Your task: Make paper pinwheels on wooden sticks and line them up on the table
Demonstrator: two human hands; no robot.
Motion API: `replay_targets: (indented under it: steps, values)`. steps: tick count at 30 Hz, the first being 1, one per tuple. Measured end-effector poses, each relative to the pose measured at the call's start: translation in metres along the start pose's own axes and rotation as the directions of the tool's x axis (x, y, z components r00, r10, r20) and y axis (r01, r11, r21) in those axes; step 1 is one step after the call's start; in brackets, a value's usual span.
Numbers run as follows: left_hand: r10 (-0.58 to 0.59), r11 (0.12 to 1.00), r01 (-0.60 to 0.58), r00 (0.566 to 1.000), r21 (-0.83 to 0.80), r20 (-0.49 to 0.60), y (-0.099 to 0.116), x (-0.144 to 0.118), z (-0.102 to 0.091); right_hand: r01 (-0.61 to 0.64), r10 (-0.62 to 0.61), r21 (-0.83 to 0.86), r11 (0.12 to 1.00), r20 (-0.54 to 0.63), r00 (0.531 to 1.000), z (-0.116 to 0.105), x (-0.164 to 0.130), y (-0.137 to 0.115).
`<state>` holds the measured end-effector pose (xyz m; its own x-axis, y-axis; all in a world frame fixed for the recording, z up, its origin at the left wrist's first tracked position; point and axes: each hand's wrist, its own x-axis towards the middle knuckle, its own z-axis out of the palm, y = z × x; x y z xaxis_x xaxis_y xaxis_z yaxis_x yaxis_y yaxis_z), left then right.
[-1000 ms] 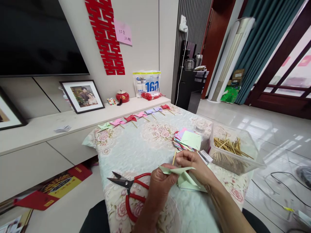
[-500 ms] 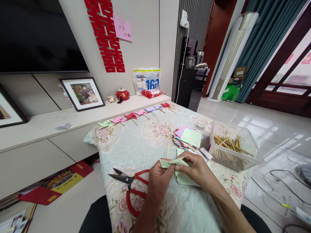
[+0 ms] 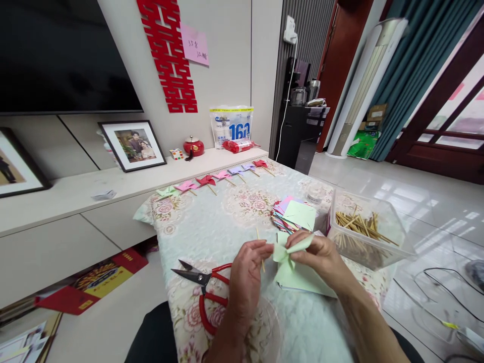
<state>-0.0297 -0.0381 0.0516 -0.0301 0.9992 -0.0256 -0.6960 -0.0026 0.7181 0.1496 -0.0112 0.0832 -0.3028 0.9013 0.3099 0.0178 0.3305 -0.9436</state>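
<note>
A light-green paper pinwheel (image 3: 283, 253), its points folded to the middle, is pinched between the thumb and fingers of my right hand (image 3: 315, 254). Close by on its left, my left hand (image 3: 247, 272) has its fingers stretched out and apart, the tips beside the paper's edge; whether they touch it I cannot tell. A thin wooden stick (image 3: 257, 233) lies behind my left hand, partly covered by the fingers. Beneath my right hand rests a stack of green paper squares (image 3: 306, 282). Red-handled scissors (image 3: 204, 280) lie open left of my left hand.
Several finished pinwheels (image 3: 206, 181) line the far edge of the flowered tablecloth (image 3: 212, 222). A pile of coloured paper squares (image 3: 298, 214) sits beyond my right hand. On the right stands a clear plastic box (image 3: 372, 259) of wooden sticks (image 3: 353, 224).
My left hand has let go of the green paper and its fingers have opened. My right hand now holds the pinwheel alone, slightly further right, with its folded points showing.
</note>
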Motion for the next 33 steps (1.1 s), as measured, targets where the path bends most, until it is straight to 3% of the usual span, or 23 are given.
replay_targets:
  steps: [2,4,11,15,19,21,25,27,30,33]
  values:
    - [-0.014,0.992,0.012,1.000,-0.126,-0.018,0.005,0.002,0.000,-0.091,0.078,0.207,0.974,0.069,0.995,-0.006,-0.002,0.002]
    - [-0.011,0.981,0.009,1.000,-0.196,-0.011,0.008,0.002,0.000,-0.184,0.137,0.310,0.933,0.169,0.976,-0.006,-0.005,0.003]
    - [0.025,0.991,-0.009,0.993,-0.133,0.118,0.006,-0.007,0.000,-0.427,0.322,0.205,0.881,0.400,0.858,0.012,-0.005,0.006]
    - [0.021,0.998,-0.007,0.970,-0.059,0.241,0.002,-0.012,0.002,-0.429,0.336,0.148,0.891,0.420,0.843,0.018,-0.005,0.007]
    - [0.012,0.998,0.004,0.964,-0.058,0.265,0.003,-0.013,0.003,-0.431,0.367,0.073,0.899,0.408,0.836,0.018,-0.005,0.004]
    - [0.029,0.998,-0.015,0.976,-0.066,0.215,0.006,-0.011,0.002,-0.398,0.343,0.056,0.916,0.407,0.846,0.016,-0.005,0.002]
    - [0.112,0.989,-0.119,0.990,-0.090,-0.085,0.011,-0.002,-0.002,-0.387,0.316,0.091,0.918,0.422,0.850,0.013,-0.005,0.001]
    - [0.070,0.992,-0.087,0.981,-0.087,-0.181,0.013,0.002,0.001,-0.399,0.316,0.097,0.912,0.453,0.833,0.015,-0.006,0.001]
    - [-0.045,0.997,0.032,0.982,-0.073,-0.182,0.019,0.001,0.010,-0.407,0.316,0.093,0.909,0.482,0.817,0.020,-0.008,-0.001]
    - [-0.079,0.995,0.069,0.982,-0.065,-0.172,0.028,-0.007,0.022,-0.409,0.314,0.091,0.908,0.498,0.808,0.024,-0.010,-0.004]
